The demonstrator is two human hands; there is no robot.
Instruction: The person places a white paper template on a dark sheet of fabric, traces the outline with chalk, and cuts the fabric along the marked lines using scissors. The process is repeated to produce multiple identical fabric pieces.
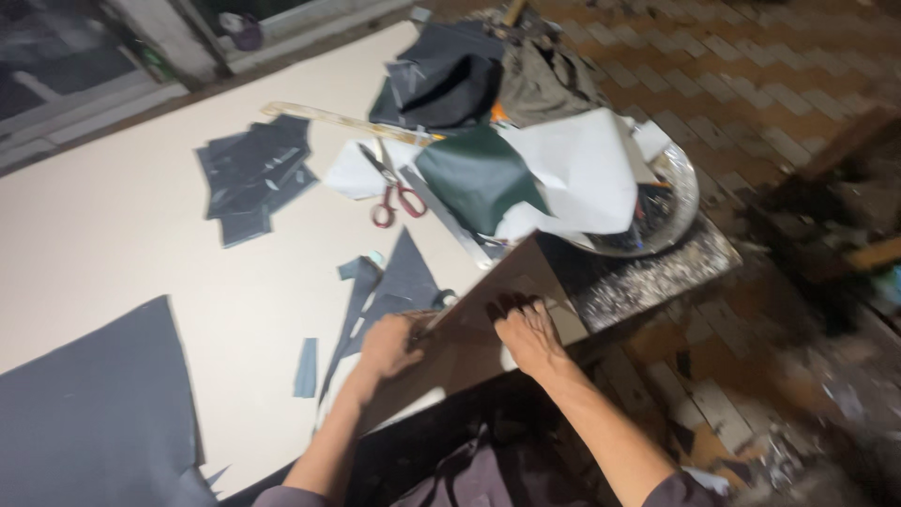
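Both forearms reach up from the lower edge: left hand [389, 345] closes around a small tool, hard to identify, at the brown cardboard sheet [488, 314]; right hand [527, 336] presses flat, fingers spread, atop it at the pale table's [122, 216] edge. Firm pressure keeps the sheet steady.
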